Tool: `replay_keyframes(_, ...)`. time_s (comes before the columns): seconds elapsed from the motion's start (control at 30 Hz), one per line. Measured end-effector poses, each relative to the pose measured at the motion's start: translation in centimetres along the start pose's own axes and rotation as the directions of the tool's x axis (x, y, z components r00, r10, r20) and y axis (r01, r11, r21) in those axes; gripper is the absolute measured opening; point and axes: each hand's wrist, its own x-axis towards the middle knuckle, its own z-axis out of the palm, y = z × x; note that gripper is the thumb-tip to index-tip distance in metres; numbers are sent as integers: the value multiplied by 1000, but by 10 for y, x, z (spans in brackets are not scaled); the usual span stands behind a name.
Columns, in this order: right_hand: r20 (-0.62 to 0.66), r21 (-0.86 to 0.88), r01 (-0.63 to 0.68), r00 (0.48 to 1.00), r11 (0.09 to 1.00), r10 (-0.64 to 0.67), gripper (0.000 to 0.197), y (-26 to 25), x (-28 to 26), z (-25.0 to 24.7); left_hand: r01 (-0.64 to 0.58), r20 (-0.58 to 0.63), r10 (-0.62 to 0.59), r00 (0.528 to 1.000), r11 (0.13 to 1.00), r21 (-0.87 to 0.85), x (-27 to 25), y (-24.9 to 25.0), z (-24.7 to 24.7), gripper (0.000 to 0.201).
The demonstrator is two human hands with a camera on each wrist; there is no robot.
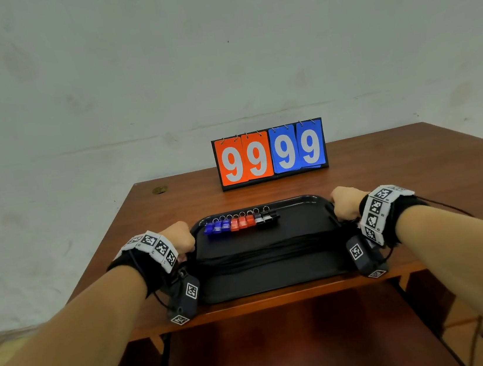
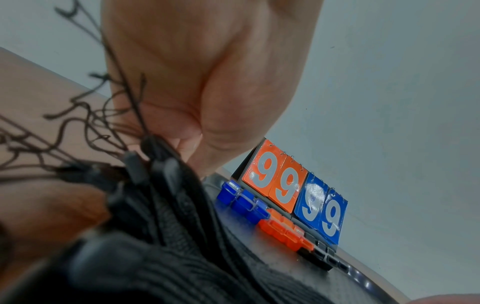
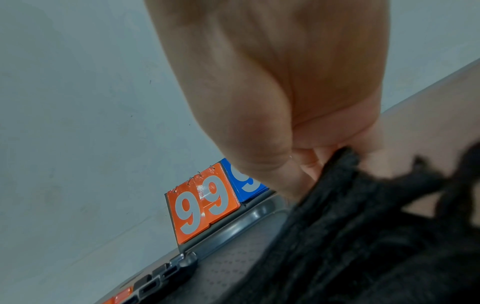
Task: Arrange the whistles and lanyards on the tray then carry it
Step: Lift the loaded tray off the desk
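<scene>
Plainly, scoreboard [image 1: 270, 154]: reads 99 orange, 99 blue.
Whistles [image 1: 241, 222]: three blue, three red, two black, rowed on tray [image 1: 272, 283].
Lanyards [image 1: 268, 253]: black bundle across tray.
Left hand [image 1: 179, 237], right hand [image 1: 345, 203]: fingers curled round tray's ends, on desk [image 1: 176, 206].

blue, red and black whistles [image 1: 241, 223] sit in a row on my black tray [image 1: 300, 221]; black lanyards [image 1: 262, 254] lie bundled across it.
</scene>
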Motion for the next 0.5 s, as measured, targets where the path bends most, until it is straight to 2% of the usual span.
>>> replay_keyframes(0.23,6,38,14,1000,999,-14,21,7,-31,0,-12,-4,12,1000,999,-34,-25,-10,5,27)
replay_keyframes(0.5,-43,92,33,999,995,-30,25,17,-95,-9,-54,-25,53,998,997,-48,-88,-13,-2,26)
